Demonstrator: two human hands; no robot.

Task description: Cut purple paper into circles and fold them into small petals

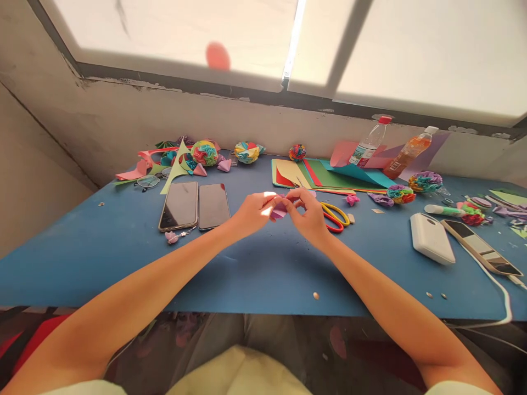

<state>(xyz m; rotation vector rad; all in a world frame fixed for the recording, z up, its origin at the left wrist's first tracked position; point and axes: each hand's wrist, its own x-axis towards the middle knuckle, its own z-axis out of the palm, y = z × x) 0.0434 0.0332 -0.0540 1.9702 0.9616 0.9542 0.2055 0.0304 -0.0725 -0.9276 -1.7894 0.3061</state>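
Note:
Between my two hands, over the middle of the blue table, is a small piece of purple paper (279, 212). My left hand (256, 211) pinches it from the left, with sunlight on the fingertips. From the other side my right hand (308, 215) grips the same paper between thumb and fingers. The fingers cover much of it, so its full shape is hidden. Scissors (338, 217) with yellow and red handles lie just right of my right hand, partly behind it. A stack of coloured paper (325, 174) lies beyond both hands.
Two phones (179, 206) lie left of my hands, near eyeglasses (148, 181). Several paper flower balls (247, 152) line the back. Two bottles (369, 144) stand or lean at the back right. A white power bank (431, 238), a cabled phone (481, 247) and a glue stick (444, 210) lie right.

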